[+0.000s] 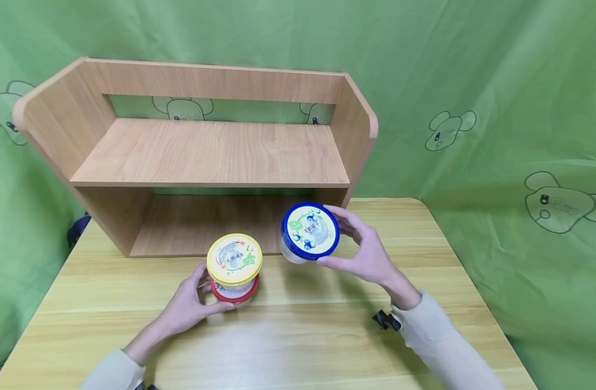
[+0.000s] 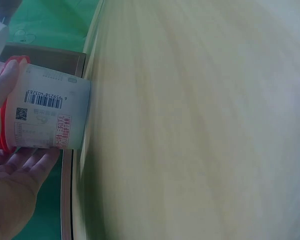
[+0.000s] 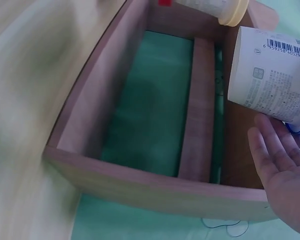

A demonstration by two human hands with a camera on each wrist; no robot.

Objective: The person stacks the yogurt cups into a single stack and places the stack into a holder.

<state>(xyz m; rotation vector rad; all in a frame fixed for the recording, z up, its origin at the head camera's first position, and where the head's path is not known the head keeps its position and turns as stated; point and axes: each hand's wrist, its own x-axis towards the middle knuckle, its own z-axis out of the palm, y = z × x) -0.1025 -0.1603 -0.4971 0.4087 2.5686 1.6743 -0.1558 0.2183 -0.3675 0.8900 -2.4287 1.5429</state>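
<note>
Near the shelf's front, my left hand [image 1: 187, 304] grips a white paper tub with a red lid [image 2: 45, 107], thumb on one side and fingers on the other. Its base stands on the table, and its barcode side faces the left wrist camera. Stacked on that lid is a tub with a yellow lid [image 1: 234, 259]. My right hand [image 1: 365, 253] holds a third tub, blue-lidded [image 1: 311, 230], by its rim, raised over the table and slightly tilted. Its white printed side [image 3: 270, 75] shows in the right wrist view.
A two-tier wooden shelf [image 1: 215, 154] stands at the back of the wooden table [image 1: 288, 346], its lower compartment right behind the tubs. A green curtain [image 1: 478, 70] with cartoon outlines hangs behind and at both sides.
</note>
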